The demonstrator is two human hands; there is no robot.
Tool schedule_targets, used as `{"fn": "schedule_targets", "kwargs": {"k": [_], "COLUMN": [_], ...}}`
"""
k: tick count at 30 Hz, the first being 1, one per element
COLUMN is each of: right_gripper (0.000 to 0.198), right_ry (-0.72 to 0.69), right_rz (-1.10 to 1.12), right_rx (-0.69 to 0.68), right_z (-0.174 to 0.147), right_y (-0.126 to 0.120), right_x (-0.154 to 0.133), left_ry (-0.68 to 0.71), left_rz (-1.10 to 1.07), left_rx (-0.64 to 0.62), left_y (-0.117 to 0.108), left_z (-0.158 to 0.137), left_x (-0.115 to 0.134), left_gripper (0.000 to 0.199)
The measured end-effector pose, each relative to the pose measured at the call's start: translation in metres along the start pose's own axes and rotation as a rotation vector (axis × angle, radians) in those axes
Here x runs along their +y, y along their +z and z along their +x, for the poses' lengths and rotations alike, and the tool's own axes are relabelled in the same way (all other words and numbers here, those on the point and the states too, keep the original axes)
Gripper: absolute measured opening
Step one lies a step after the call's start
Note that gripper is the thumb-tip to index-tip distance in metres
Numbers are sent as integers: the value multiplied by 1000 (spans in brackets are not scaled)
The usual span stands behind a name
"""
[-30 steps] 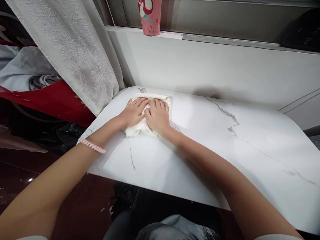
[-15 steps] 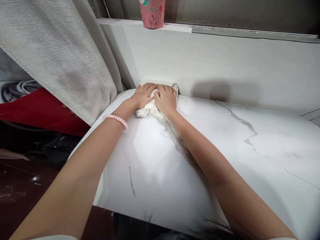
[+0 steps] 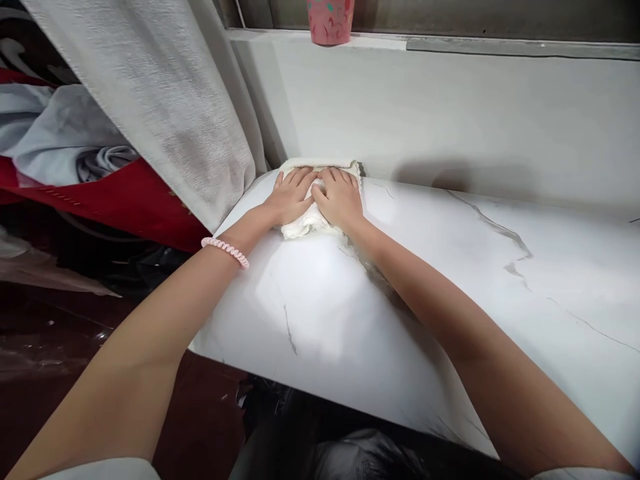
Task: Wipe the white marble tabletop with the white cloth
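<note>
A white cloth (image 3: 311,222) lies bunched on the far left part of a white marble-patterned table (image 3: 320,300), its back edge against the wall. My left hand (image 3: 291,197) presses flat on the cloth with fingers spread. Beside it, my right hand (image 3: 341,197) also rests flat on the cloth, fingers stretched toward the wall. The two thumbs nearly meet over the middle of the cloth. A pink coiled band (image 3: 225,252) circles my left wrist.
A pink patterned cup (image 3: 331,21) stands on the ledge (image 3: 380,43) above the wall. A pale curtain (image 3: 165,100) hangs at the table's left. Beyond it, a red fabric (image 3: 150,213) holds grey and white cloths (image 3: 75,133). Dark red floor (image 3: 200,400) shows at lower left.
The view has shifted left and tilted down, so the cup sits higher and farther right. Both hands stay flat on the cloth by the wall, with little visible movement.
</note>
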State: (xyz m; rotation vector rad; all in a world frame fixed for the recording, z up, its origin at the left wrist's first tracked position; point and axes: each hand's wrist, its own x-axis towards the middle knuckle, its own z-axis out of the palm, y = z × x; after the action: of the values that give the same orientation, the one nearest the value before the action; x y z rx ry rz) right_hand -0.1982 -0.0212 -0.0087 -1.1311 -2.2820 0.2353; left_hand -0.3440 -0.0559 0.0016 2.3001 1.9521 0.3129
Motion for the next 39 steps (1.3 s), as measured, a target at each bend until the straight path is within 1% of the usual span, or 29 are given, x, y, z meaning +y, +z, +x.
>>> {"fn": "schedule_targets", "kwargs": {"k": [4,9,13,16,19,21,24,27,30,34,39], "right_gripper": [26,29,34,41,45,46,44,41,39,36,33], "right_ry": [-40,-88,-152,-182,-186,-191,-208,-201,-155,-99,-39], "right_rz": [16,40,69,88,104,105,91,73,60,40,4], "right_rx": [-13,-26,-61,-103,-130,-136,-138,-125,-95,-56,-34], "right_z": [-27,-71,-108,-131,-143,-144,-137,-120,-96,-59,-18], "right_y": [-2,-6,-8,-8,-7,-6,-4,0,7,15,15], "right_x": [-25,-67,-106,-134,-154,-160,-158,-146,-128,-100,-50], "left_ry": [-56,-91,-113,-132,-131,-119,-108,-89,-62,-20,5], "left_rz": [2,29,52,65,76,77,84,85,59,35,31], "left_rx": [-3,3,21,16,15,9,-6,-16,-31,-43,-13], "left_y": [-6,-13,-18,-22,-25,-26,-27,-29,-29,-26,-13], "left_z": [-43,-113,-173,-212,-236,-241,-232,-207,-170,-113,-41], "left_x": [10,20,20,15,6,-1,-8,-15,-23,-34,-32], "left_gripper": [58,58,60,61,61,61,61,62,63,63,61]}}
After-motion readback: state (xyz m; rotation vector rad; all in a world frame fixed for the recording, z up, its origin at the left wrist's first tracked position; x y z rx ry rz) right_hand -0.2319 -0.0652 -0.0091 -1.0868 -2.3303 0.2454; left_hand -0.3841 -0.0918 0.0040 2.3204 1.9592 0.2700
